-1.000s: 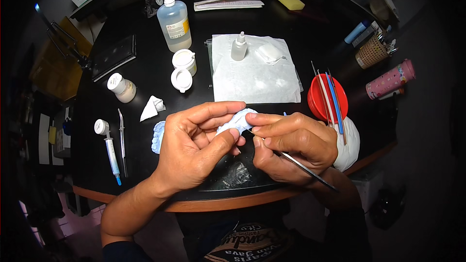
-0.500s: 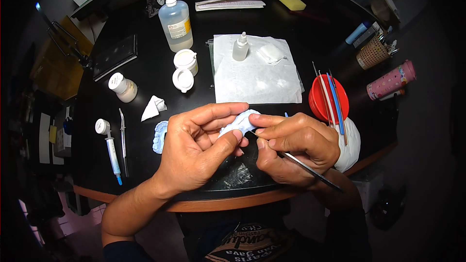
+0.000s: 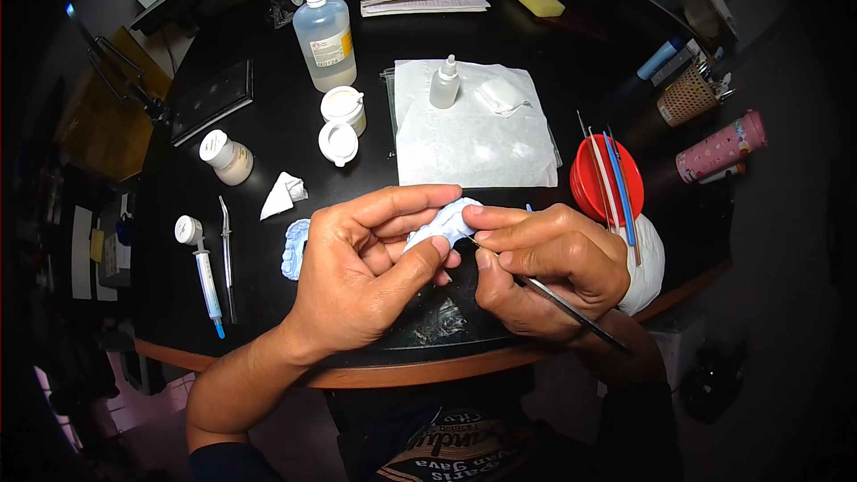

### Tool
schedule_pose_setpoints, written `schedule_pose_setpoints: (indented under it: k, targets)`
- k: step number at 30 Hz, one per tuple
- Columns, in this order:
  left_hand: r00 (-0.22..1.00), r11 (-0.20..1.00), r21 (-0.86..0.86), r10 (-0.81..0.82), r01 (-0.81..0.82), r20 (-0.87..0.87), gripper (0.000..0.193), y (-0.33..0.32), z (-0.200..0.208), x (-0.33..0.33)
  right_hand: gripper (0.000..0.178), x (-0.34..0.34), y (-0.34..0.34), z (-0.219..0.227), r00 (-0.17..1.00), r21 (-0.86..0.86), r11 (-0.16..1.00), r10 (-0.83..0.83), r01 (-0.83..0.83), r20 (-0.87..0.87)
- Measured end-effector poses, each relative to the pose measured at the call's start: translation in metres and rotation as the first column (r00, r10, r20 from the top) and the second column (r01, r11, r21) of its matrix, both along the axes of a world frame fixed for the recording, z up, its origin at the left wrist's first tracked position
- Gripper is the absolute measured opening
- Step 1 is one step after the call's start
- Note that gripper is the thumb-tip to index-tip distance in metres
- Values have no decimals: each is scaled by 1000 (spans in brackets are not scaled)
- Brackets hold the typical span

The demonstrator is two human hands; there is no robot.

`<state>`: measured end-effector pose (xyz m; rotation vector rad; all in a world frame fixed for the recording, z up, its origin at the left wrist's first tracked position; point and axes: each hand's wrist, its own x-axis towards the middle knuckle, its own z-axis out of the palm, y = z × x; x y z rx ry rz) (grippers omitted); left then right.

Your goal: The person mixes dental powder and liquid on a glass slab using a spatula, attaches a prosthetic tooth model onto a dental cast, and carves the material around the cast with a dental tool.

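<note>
A pale blue dental cast [image 3: 444, 225] is pinched between the thumb and fingers of my left hand [image 3: 350, 272] above the near part of the table. My right hand [image 3: 555, 270] grips a slim metal carving tool [image 3: 571, 308] like a pen, its dark handle slanting down to the right. The tool's thin tip meets or nearly meets the cast's lower right edge; contact is too small to tell. My right index finger rests on the cast too. Behind my left hand lies a second blue dental cast [image 3: 293, 250], partly hidden.
A syringe [image 3: 208, 286] and tweezers [image 3: 227, 259] lie left, near lidded jars [image 3: 227, 157]. Farther back stand a large bottle [image 3: 326, 40] and a dropper bottle [image 3: 445, 85] on white paper [image 3: 473, 150]. Right, tools lie across a red bowl [image 3: 585, 183]. Pale shavings [image 3: 442, 326] dot the table.
Both hands, the cast and the tool hold almost the same pose, with only a slight shift to the right. The whole view has moved a little.
</note>
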<state>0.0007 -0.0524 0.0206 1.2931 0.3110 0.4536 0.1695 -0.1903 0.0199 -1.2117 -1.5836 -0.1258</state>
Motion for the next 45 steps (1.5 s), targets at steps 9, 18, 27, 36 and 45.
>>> schedule_pose_setpoints:
  k: [9, 18, 27, 36, 45]
  targets:
    - [1000, 1000, 4, -7, 7, -9, 42, 1, -1, 1, 23, 1, -2, 0, 1000, -12, 1000, -7, 7, -1]
    - [1000, 999, -24, -26, 26, -9, 41, 3, -2, -1, 22, 1, -2, -1, 1000, -28, 1000, -9, 10, 9]
    - [1000, 1000, -17, -21, 21, -8, 41, 3, -2, 0, 22, 3, 0, -1, 1000, -20, 1000, 3, -3, 18]
    - [1000, 1000, -19, -23, 23, 7, 41, 4, -2, -1, 21, 0, -2, 0, 1000, -35, 999, -1, 2, 6]
    - [1000, 1000, -10, -17, 17, -3, 41, 3, -2, -1, 23, 0, -3, -1, 1000, -39, 999, 3, -2, 22]
